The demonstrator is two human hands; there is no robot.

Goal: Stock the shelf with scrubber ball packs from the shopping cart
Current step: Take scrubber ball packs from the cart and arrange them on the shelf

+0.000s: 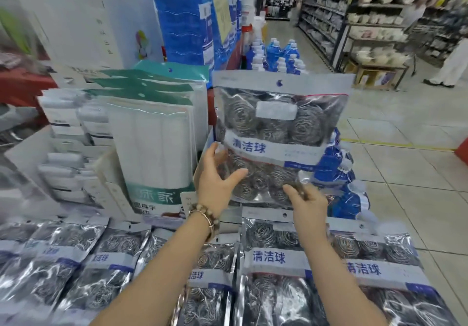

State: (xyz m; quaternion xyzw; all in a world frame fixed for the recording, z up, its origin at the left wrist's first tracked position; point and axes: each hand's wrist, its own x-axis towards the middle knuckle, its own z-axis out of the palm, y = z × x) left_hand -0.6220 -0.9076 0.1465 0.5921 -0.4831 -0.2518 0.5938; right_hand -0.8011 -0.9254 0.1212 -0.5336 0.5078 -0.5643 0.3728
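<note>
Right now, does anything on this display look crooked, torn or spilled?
Nothing torn or spilled. The scrubber ball pack in the left hand and right hand looks intact. Only the flat packs at lower left lie skewed and overlapping.

Item counts:
1 upright scrubber ball pack (278,133), 6+ flat scrubber packs (273,262), about 4 green-topped roll packs (152,143), 2 hands (left hand (217,173), right hand (306,204)), 1 bead bracelet (205,218).

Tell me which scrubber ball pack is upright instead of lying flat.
The scrubber ball pack held between left hand and right hand: it stands upright, hang hole on top; the other packs lie flat nearer the camera.
</note>
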